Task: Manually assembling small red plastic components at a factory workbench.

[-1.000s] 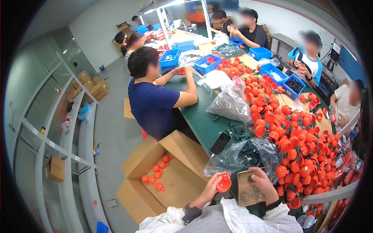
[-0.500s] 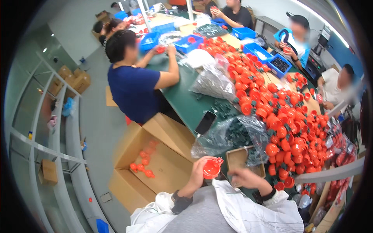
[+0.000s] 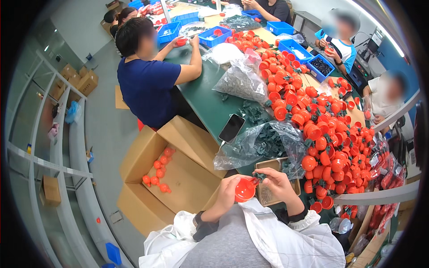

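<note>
My left hand [image 3: 227, 193] is closed around the side of a small red plastic cup [image 3: 245, 191], its open mouth facing up. At the cup's small side tab, the fingers of my right hand [image 3: 280, 184] pinch a dark green plastic piece [image 3: 259, 177]. That piece touches or nearly touches the tab; I cannot tell whether they are joined. Beneath my right hand lies a shallow cardboard tray [image 3: 266, 196]. Just beyond is a clear bag of dark green pieces [image 3: 271, 142]. A large heap of red cups [image 3: 330, 154], many with green pieces on them, spreads to the right.
An open carton [image 3: 192, 190] at left holds several red cups. A phone [image 3: 232, 128] with a cable lies on the green table [image 3: 201, 111]. A bag of small grey parts [image 3: 243, 82] and blue bins [image 3: 321, 67] stand farther off. Co-workers sit around the table.
My right hand has come up from the cardboard tray to the cup, now with a dark green piece in its fingers. The left hand still holds the cup.
</note>
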Available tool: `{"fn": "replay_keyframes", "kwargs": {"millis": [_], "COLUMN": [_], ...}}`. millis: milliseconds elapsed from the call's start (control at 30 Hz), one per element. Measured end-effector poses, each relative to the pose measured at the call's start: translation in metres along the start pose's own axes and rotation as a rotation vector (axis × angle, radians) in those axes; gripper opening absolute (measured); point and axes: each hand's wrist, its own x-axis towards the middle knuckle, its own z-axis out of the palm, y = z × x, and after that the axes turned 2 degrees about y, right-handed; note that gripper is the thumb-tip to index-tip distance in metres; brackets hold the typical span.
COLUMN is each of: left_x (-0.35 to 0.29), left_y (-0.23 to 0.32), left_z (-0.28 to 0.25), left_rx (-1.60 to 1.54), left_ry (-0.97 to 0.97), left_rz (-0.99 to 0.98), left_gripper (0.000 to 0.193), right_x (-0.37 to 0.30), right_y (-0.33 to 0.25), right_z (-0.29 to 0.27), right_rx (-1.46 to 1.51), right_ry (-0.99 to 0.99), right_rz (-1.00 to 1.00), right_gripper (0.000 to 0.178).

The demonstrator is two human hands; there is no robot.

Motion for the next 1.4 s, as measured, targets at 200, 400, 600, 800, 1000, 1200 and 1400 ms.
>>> {"fn": "replay_keyframes", "kwargs": {"millis": [200,400,600,800,1000,1200,1400], "left_x": [0.001,0.002,0.002,0.003,0.006,0.008,0.009], "left_y": [0.000,-0.004,-0.007,-0.008,-0.007,-0.031,-0.049], "left_z": [0.001,0.001,0.001,0.001,0.001,-0.006,-0.017], "left_rx": [0.020,-0.004,-0.041,-0.033,-0.050,-0.026,-0.380], "left_ry": [0.002,-0.003,-0.018,-0.009,0.014,0.077,0.036], "left_rz": [0.019,0.021,0.002,-0.007,-0.022,0.049,-0.451], "left_gripper": [0.035,0.035,0.035,0.035,0.032,0.030,0.038], "right_x": [-0.001,-0.002,-0.003,-0.002,0.003,0.006,0.006], "right_y": [0.002,0.002,0.000,0.001,0.001,-0.006,-0.005], "right_z": [-0.002,0.001,0.004,0.003,0.005,0.003,0.009], "right_rx": [-0.062,-0.040,0.030,-0.034,-0.098,-0.295,-0.391], "right_ry": [-0.028,0.003,0.015,0.011,0.015,-0.154,-0.238], "right_rz": [0.013,0.011,-0.024,-0.010,-0.005,-0.146,-0.109], "right_gripper": [0.036,0.029,0.030,0.028,0.027,0.027,0.031]}}
